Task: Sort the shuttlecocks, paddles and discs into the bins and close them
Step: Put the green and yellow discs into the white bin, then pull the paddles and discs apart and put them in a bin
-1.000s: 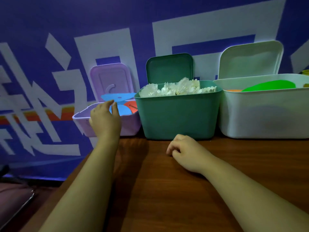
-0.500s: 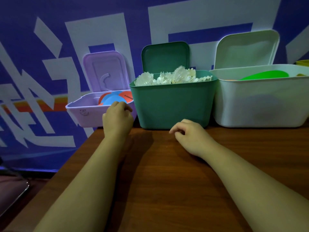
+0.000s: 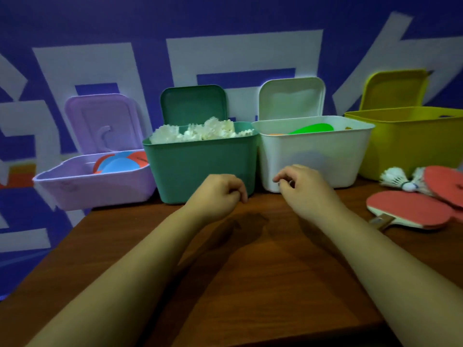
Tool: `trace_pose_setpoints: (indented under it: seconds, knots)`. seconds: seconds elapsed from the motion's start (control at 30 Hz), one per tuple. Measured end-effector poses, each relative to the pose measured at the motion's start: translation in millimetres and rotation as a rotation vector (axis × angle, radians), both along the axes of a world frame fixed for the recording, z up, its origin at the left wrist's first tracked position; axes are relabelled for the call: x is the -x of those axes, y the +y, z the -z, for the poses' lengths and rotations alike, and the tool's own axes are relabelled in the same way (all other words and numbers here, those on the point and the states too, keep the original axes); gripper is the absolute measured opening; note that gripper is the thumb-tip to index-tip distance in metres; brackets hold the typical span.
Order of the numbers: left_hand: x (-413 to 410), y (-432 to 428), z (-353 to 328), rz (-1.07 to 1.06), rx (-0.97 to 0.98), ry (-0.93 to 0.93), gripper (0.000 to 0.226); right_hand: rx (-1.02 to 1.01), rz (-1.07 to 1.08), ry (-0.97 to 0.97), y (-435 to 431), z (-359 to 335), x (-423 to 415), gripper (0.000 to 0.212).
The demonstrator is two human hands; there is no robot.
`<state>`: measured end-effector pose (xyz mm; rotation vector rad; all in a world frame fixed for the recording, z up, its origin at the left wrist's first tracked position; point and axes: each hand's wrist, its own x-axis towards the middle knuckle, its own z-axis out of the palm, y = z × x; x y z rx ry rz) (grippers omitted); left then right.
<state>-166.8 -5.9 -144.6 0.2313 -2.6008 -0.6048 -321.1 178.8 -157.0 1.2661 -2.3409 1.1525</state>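
The lilac bin point(image 3: 100, 189) stands at the far left corner of the bench point(image 3: 250, 271), part of it overhanging the left edge. Its lid point(image 3: 102, 121) is raised. Inside lie a blue disc point(image 3: 120, 165) and a red-orange disc point(image 3: 140, 157).

Just to its right, along the far edge, is the green bin point(image 3: 200, 171), with its lid point(image 3: 193, 103) raised. It is heaped above the rim with white shuttlecocks point(image 3: 200, 132).

The left grip point(image 3: 218, 194) hangs over the bench directly before the green bin. Its fingers are loosely curled and it holds nothing. The right grip point(image 3: 303, 189) is before the white bin point(image 3: 313, 156), equally slack and empty.

The white bin touches the green one, and its lid point(image 3: 290, 98) is raised. A green flat item point(image 3: 313, 127) shows above the rim; its kind cannot be determined.

The yellow bin point(image 3: 411, 141) is last in the row, toward the far right corner, with its lid point(image 3: 393, 88) raised. Its contents are not visible.

On the bench before the yellow bin, near the right edge, is a loose shuttlecock point(image 3: 398, 180). It lies against two red paddles, the nearer paddle point(image 3: 411, 209) partly under the farther paddle point(image 3: 443, 186).
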Motion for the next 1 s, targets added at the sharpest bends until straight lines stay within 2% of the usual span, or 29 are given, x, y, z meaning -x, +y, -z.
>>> trace_pose_setpoints:
  seconds: [0.17,0.33,0.43,0.47,0.53,0.6,0.73,0.83,1.0]
  knots:
    - [71,87,-18,0.17,-0.045,-0.101,0.033,0.081,0.237,0.008,94,1,50,0.02]
    - [149,176,-8,0.269,0.086,-0.236,0.025,0.138,0.446,-0.009,172,20,83,0.021]
    - [178,222,27,0.235,0.244,-0.494,0.069,0.143,0.553,0.057,205,38,98,0.019]
    - [182,234,43,0.186,0.295,-0.517,0.079,0.136,0.584,0.076,213,45,102,0.019]
    - [186,247,68,0.062,0.325,-0.386,0.074,0.121,0.637,0.077,228,58,113,0.018]
    - [192,245,78,0.021,0.26,-0.223,0.054,0.131,0.685,0.022,236,67,121,0.018]
    - [193,225,73,0.035,0.076,-0.148,0.032,0.135,0.717,-0.095,234,71,130,0.019]
    - [189,218,70,-0.006,-0.064,-0.099,0.028,0.125,0.661,-0.114,234,72,131,0.022]
    - [177,222,61,-0.059,-0.124,0.006,0.033,0.196,0.609,-0.202,239,65,117,0.027]
